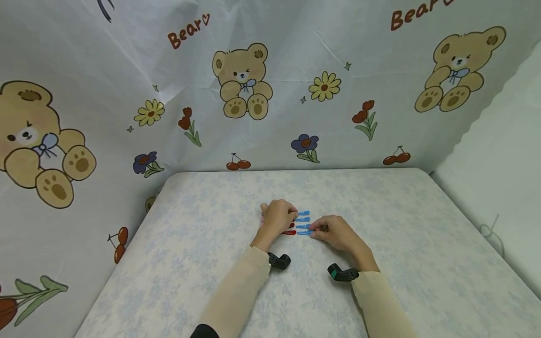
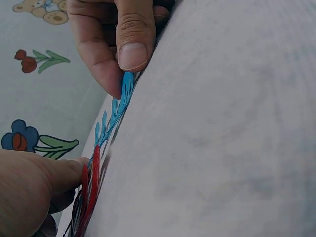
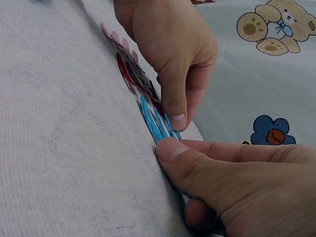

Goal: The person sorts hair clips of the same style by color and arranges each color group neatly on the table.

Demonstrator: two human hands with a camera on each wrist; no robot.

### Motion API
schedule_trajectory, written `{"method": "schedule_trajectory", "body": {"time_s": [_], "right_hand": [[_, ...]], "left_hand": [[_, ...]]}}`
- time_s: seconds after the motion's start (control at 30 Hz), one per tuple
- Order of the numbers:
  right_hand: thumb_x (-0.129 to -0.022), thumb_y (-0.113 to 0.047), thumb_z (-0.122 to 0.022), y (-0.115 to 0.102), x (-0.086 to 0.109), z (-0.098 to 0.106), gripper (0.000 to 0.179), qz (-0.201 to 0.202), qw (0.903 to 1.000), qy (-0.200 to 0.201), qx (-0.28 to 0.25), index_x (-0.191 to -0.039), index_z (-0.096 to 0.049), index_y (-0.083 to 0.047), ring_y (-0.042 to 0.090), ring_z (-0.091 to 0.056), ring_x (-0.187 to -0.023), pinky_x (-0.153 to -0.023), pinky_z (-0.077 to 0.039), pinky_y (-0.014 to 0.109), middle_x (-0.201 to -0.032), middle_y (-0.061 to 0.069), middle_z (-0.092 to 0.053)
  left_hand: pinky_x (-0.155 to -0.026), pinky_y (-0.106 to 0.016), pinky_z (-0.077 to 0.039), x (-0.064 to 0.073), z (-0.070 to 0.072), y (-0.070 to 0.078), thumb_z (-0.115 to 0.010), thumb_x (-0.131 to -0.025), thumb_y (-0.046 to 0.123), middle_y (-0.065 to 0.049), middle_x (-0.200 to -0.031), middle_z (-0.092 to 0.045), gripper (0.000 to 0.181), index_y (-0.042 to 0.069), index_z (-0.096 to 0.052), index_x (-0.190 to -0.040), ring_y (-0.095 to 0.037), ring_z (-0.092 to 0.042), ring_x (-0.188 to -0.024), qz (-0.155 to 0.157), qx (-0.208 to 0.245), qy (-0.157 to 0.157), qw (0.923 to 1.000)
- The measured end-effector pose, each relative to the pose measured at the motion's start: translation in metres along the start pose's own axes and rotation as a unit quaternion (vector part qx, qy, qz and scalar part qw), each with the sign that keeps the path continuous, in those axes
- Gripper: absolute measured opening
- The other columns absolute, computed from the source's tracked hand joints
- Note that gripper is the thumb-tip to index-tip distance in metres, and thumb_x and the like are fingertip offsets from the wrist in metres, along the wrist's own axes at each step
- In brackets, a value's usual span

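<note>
Several blue hair clips [image 1: 303,219] lie side by side in a short row on the table, their long sides running left to right. My right hand [image 1: 338,232] pinches the right end of the nearest blue clip [image 2: 127,89] between thumb and index finger. From the left, my left hand [image 1: 276,218] reaches over the row, its thumb and index finger pinching at the inner end of a farther blue clip [image 3: 168,121]. Red hair clips [image 1: 289,232] lie under and beside the left hand, next to the blue ones. Pink clips [image 3: 118,38] show beyond them, partly hidden by that hand.
The table [image 1: 177,263] has a pale, blue-mottled cover. A curtain [image 1: 283,117] printed with bears and flowers hangs behind its far edge and along the left. A thin cord [image 1: 492,230] shows beside the right edge.
</note>
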State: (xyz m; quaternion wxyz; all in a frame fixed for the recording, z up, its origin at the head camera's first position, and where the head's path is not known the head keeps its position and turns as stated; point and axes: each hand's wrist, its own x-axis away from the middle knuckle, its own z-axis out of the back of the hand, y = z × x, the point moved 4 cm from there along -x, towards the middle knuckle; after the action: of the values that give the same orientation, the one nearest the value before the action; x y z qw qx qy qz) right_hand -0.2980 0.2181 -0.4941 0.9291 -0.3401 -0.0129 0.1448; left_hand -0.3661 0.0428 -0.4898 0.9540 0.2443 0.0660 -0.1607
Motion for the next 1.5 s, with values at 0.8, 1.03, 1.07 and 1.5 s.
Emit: {"method": "schedule_trajectory", "body": {"time_s": [0.8, 1.03, 1.07, 1.5], "right_hand": [[-0.085, -0.021, -0.081, 0.001, 0.001, 0.003, 0.014, 0.023, 0.9996, 0.002, -0.013, -0.098, -0.078, -0.018, 0.008, -0.056, -0.073, -0.068, -0.048, 0.024, -0.085, -0.008, -0.068], [-0.084, -0.024, -0.082, 0.003, 0.001, 0.003, 0.013, 0.014, 0.9996, 0.0, -0.025, -0.095, -0.076, -0.021, 0.009, -0.056, -0.072, -0.068, -0.048, 0.025, -0.084, -0.008, -0.065], [-0.084, -0.025, -0.082, 0.003, 0.001, 0.002, 0.012, 0.01, 0.9995, 0.001, -0.028, -0.095, -0.076, -0.022, 0.01, -0.057, -0.072, -0.068, -0.048, 0.025, -0.083, -0.008, -0.065], [-0.094, -0.026, -0.072, -0.009, 0.0, 0.023, 0.015, 0.012, 0.9934, 0.114, -0.006, -0.106, -0.075, -0.017, 0.014, -0.058, -0.081, -0.07, -0.047, 0.03, -0.092, -0.003, -0.067]], "left_hand": [[-0.081, -0.045, -0.033, 0.001, 0.002, 0.001, -0.074, -0.092, 0.032, 0.012, -0.083, -0.076, 0.011, 0.026, -0.083, -0.089, -0.015, -0.066, -0.086, -0.005, 0.004, 0.002, 1.0], [-0.078, -0.042, -0.031, 0.0, 0.003, 0.001, -0.074, -0.092, 0.032, 0.012, -0.084, -0.076, 0.011, 0.026, -0.082, -0.088, -0.014, -0.065, -0.085, -0.01, 0.009, 0.006, 0.9999], [-0.077, -0.041, -0.031, 0.0, 0.004, 0.001, -0.073, -0.092, 0.032, 0.012, -0.085, -0.076, 0.012, 0.026, -0.082, -0.088, -0.014, -0.065, -0.085, -0.011, 0.011, 0.009, 0.9998], [-0.077, -0.04, -0.03, -0.004, 0.023, 0.003, -0.067, -0.097, 0.035, 0.012, -0.078, -0.072, 0.018, 0.025, -0.081, -0.098, -0.011, -0.061, -0.081, -0.025, 0.053, 0.047, 0.9972]]}}
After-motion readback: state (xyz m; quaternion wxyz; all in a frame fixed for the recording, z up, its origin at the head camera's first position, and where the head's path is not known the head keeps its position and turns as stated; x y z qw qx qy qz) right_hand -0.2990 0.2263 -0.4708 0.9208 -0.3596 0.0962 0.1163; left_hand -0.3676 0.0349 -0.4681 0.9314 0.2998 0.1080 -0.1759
